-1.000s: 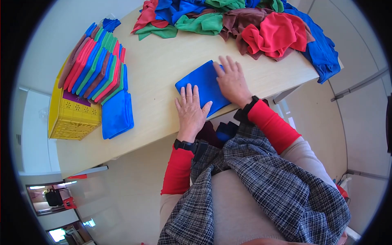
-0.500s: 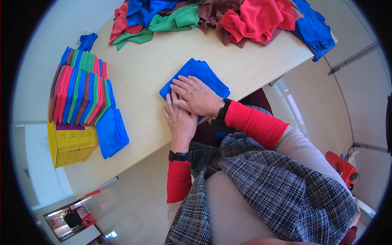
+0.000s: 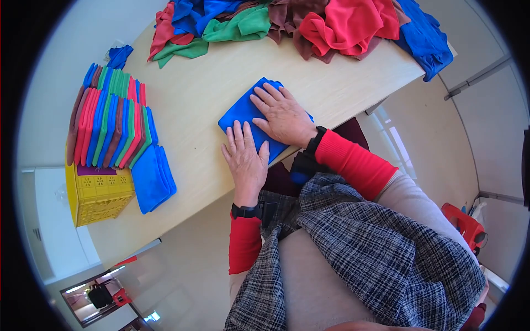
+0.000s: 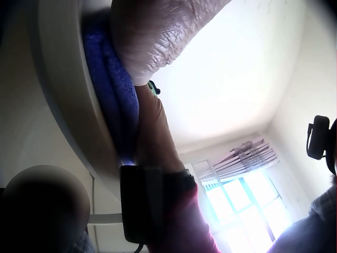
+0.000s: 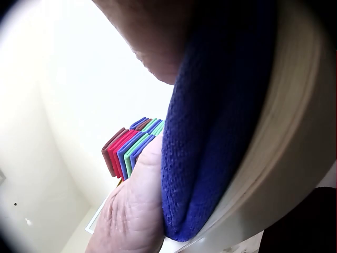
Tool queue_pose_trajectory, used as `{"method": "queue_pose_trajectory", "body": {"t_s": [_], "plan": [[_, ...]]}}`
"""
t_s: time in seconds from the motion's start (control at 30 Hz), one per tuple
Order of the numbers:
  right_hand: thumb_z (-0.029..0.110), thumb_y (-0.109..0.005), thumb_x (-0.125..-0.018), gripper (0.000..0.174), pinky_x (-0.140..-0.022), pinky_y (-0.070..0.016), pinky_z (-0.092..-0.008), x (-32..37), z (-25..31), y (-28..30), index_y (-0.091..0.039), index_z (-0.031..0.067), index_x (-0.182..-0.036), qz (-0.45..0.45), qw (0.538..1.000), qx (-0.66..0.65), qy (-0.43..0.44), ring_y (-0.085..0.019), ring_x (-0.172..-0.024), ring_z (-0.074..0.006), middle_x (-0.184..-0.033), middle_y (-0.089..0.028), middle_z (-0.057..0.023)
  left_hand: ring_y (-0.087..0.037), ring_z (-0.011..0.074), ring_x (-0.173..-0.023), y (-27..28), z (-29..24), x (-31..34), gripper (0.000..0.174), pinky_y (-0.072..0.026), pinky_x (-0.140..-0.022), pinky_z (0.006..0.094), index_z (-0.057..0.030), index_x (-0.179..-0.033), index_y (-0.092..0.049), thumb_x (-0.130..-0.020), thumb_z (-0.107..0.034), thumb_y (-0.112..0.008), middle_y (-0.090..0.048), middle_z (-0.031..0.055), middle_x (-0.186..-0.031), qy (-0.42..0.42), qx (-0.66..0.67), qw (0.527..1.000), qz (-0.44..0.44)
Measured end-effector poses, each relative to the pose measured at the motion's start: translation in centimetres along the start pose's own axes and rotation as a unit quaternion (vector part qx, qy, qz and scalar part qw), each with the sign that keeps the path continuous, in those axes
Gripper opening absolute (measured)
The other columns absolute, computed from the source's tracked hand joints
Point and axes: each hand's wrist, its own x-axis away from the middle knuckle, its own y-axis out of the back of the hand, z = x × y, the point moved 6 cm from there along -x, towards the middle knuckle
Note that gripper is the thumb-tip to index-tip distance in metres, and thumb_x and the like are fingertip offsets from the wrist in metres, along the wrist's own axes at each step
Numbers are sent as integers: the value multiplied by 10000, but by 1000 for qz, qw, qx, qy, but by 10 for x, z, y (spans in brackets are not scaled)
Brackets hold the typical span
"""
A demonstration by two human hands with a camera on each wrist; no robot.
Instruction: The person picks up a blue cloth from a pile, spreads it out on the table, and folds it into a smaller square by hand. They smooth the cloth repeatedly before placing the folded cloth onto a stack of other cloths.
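Observation:
A folded blue towel (image 3: 242, 114) lies near the front edge of the table, its layers showing at the far right side. My left hand (image 3: 247, 163) rests on its near left part with fingers extended. Flat on the towel's right half is my right hand (image 3: 284, 117), fingers pointing up and left. Both wrist views show the towel's thick folded edge, the blue towel (image 4: 108, 79) lying along the tabletop under the left hand (image 4: 158, 39). In the right wrist view, the left hand (image 5: 131, 211) touches the blue towel (image 5: 192, 153) beyond the right hand (image 5: 152, 37).
At the left, a yellow basket (image 3: 105, 201) bears tightly packed rows of folded towels (image 3: 105, 129). Folded blue towels (image 3: 152, 182) lean beside it on the table (image 3: 199, 176). A heap of loose red, blue, green and brown cloths (image 3: 348, 27) spreads along the back.
Half a second ago my right hand lay over the left hand's fingers; it has slid right across the towel, and the hands are apart. The head view has also shifted since a second ago.

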Motion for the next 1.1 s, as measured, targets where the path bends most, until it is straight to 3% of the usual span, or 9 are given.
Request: {"method": "queue_pose_trajectory", "body": {"t_s": [0.23,0.5,0.67,0.8,0.9,0.93,1.03,1.1], "plan": [[416,-500,-1030,599,-1189,-303,-486,10,-16,10,-480,35,-1492,-20,998,-12,-58,-374,-1463,-358,-1556,-455,-161,-203,399,-1548,0,0,0,700,-177,-1217,634,-24,-1566,-357,-1022,-425,-542,-284,194,-1657,2,7,1000,-9],[402,-495,-1034,564,-1214,-278,-483,30,-48,17,-494,47,-1472,-37,994,-32,-101,-395,-1444,-379,-1526,-478,-181,-201,380,-1552,-1,-2,3,681,-170,-1228,594,-38,-1577,-342,-1044,-429,-508,-293,183,-1658,8,-3,1000,-15],[384,-504,-1034,549,-1226,-265,-485,37,-53,19,-501,42,-1463,-47,993,-25,-104,-405,-1439,-378,-1504,-495,-196,-215,403,-1543,-2,-1,3,696,-190,-1212,637,-34,-1567,-361,-1027,-439,-529,-302,199,-1648,5,5,1000,-26],[290,-584,-995,473,-1183,-333,-488,43,-42,38,-565,27,-1388,-120,987,-14,-104,-463,-1391,-381,-1443,-549,-203,-217,402,-1543,-2,1,3,691,-193,-1211,636,-40,-1565,-367,-1025,-439,-533,-303,194,-1649,5,6,999,-33],[195,-667,-929,378,-1063,-447,-475,58,-12,65,-637,9,-1257,-192,978,-75,14,-570,-1242,-371,-1292,-637,-181,-221,399,-1542,-4,1,6,684,-195,-1210,635,-43,-1561,-375,-1025,-437,-534,-306,192,-1648,5,8,999,-32],[195,-667,-929,378,-1063,-447,-475,64,-4,69,-637,9,-1257,-192,978,-75,12,-570,-1242,-371,-1292,-637,-181,-222,398,-1542,-5,1,6,681,-193,-1210,635,-44,-1560,-377,-1026,-436,-534,-306,193,-1648,6,8,999,-32],[155,-712,-881,316,-930,-506,-441,73,17,64,-667,0,-1153,-84,988,-127,20,-622,-1071,-342,-1119,-675,-151,-225,395,-1543,-4,1,4,674,-191,-1211,634,-47,-1558,-382,-1026,-433,-536,-308,194,-1647,6,8,999,-33],[171,-707,-891,314,-915,-509,-437,72,15,60,-667,-1,-1151,-81,989,-124,13,-622,-1047,-336,-1093,-673,-147,-229,391,-1541,-2,0,5,668,-188,-1213,629,-36,-1547,-395,-1028,-432,-536,-322,193,-1639,5,7,999,-35]]}}
